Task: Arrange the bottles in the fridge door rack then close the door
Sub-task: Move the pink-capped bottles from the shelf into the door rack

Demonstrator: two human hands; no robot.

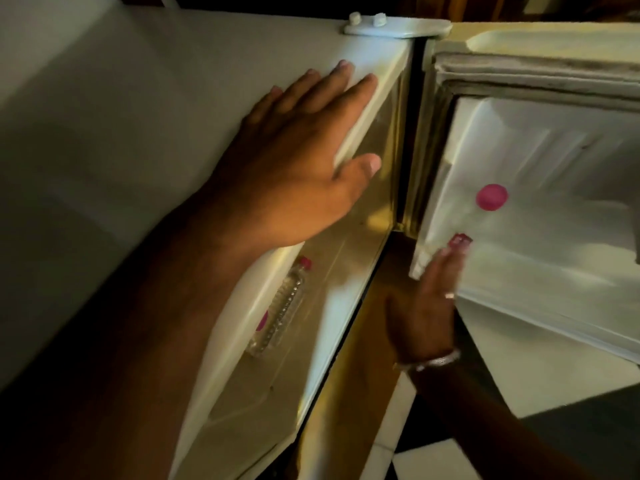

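No text, label or number could be read anywhere; the clear bottle [280, 308] at lower centre perhaps bore print, but blur hid it.

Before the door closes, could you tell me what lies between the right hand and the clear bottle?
Head view: only a bare yellow-lit panel and the dark gap separate the right hand and the clear bottle.

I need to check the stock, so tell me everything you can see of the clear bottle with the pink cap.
The bottle is clear ribbed plastic with a pink cap, which points up and away from the camera. It stands in the lit space beside the white panel under the left hand. Its base is hard to make out. Neither hand touches it.
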